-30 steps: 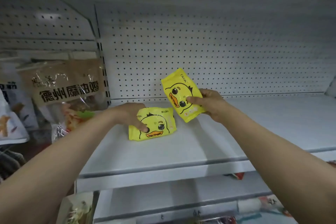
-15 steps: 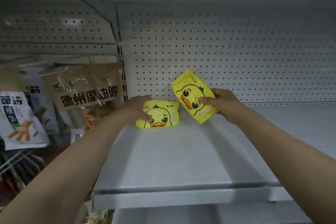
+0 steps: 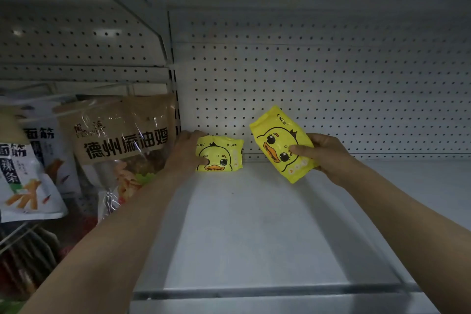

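Note:
Two yellow packets with a cartoon duck face are in view. One duck packet [image 3: 224,154] stands on its long edge at the back left corner of the white shelf [image 3: 254,224], against the pegboard. My left hand [image 3: 187,153] grips its left end, thumb on the front. My right hand [image 3: 321,153] holds the second duck packet [image 3: 281,141] tilted just above the shelf, to the right of the first, thumb across its face.
A perforated white back panel [image 3: 331,89] closes the shelf behind. To the left, past the upright post [image 3: 174,99], hang snack bags: a brown bag with large black characters [image 3: 119,133] and a white bag [image 3: 23,181]. Another shelf sits overhead.
My left hand has pushed its packet back to the rear wall and stood it upright. My right hand has carried its packet farther in toward the back.

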`<move>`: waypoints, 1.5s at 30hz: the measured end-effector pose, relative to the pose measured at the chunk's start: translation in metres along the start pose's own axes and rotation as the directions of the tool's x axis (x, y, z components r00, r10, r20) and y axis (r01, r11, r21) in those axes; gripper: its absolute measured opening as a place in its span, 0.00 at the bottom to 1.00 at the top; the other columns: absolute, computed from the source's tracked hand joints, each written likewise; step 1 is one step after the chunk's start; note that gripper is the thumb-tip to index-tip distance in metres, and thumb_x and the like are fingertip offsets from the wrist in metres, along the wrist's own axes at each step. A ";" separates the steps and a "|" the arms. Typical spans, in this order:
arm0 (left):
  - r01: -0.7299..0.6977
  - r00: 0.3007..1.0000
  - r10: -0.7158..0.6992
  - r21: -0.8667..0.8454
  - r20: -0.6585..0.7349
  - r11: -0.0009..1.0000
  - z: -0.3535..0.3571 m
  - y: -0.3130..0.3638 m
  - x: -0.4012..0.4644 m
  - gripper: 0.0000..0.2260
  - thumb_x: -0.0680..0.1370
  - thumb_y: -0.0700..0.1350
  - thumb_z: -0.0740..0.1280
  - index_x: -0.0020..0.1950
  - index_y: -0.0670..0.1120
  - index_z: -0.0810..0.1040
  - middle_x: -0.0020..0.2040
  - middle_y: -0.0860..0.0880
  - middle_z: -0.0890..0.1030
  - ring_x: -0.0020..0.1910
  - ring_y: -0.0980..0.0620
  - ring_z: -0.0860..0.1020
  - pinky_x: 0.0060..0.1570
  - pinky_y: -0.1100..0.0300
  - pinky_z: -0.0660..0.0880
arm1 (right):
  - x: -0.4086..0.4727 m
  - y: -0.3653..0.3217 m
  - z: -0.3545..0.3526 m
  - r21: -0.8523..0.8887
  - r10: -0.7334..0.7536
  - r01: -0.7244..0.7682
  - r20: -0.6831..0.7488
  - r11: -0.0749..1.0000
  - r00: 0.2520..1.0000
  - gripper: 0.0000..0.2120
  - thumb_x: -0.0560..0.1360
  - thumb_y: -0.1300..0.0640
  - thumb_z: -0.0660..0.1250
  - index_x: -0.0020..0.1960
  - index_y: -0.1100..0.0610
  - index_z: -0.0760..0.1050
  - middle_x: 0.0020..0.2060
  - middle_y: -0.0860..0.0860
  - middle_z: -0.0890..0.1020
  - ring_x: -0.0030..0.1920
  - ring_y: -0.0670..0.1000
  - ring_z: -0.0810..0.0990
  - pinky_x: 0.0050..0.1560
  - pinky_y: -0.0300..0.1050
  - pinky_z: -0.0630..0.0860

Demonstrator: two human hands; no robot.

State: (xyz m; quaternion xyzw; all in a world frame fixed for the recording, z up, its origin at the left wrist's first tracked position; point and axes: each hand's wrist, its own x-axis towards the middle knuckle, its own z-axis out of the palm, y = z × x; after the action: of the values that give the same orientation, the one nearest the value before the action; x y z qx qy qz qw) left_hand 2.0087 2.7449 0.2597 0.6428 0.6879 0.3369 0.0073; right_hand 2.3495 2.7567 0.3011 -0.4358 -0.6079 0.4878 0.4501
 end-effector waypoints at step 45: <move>-0.098 0.995 0.088 -0.267 -0.047 0.959 -0.036 -0.014 -0.023 0.27 0.69 0.53 0.76 0.66 0.52 0.74 0.62 0.52 0.77 0.59 0.54 0.74 0.57 0.61 0.71 | 0.074 -0.003 0.148 -0.626 -0.156 0.379 0.382 0.682 0.911 0.21 0.64 0.53 0.81 0.55 0.51 0.79 0.52 0.49 0.83 0.54 0.50 0.80 0.56 0.48 0.77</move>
State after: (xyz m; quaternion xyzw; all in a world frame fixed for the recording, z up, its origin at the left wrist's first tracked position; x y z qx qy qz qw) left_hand 1.9843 2.7087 0.2715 0.6616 0.6048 0.4383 0.0668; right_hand 2.1890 2.7984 0.2959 -0.3976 -0.8628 0.2151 0.2262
